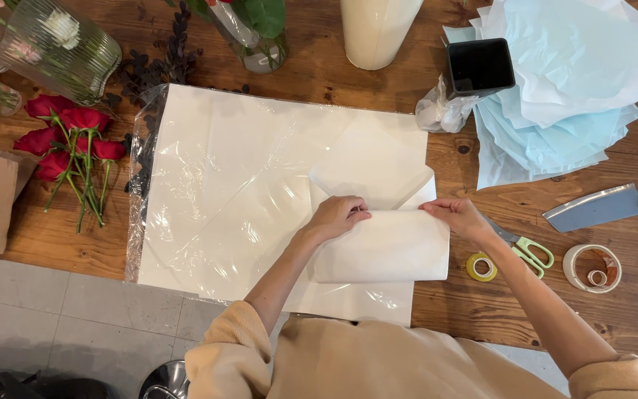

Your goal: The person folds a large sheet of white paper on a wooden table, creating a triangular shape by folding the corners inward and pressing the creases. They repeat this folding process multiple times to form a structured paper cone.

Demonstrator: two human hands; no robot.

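Both hands pinch the upper fold edge of a white paper sheet, left and right of its middle.

The folded white sheet (382, 247) lies on the clear cellophane-covered white paper stack (208, 192), toward the right half of the wooden table (481, 310); its long axis runs left to right, across the person's body. The left hand (337, 216) grips the fold edge near the centre, fingers closed on the paper. The right hand (459, 214) pinches the same edge at the sheet's right end. The sheet lies directly below both hands, toward the person. The right hand is nearer the green-handled scissors (529, 250) and yellow tape roll (481, 267); red roses (71, 140) lie well apart at left.
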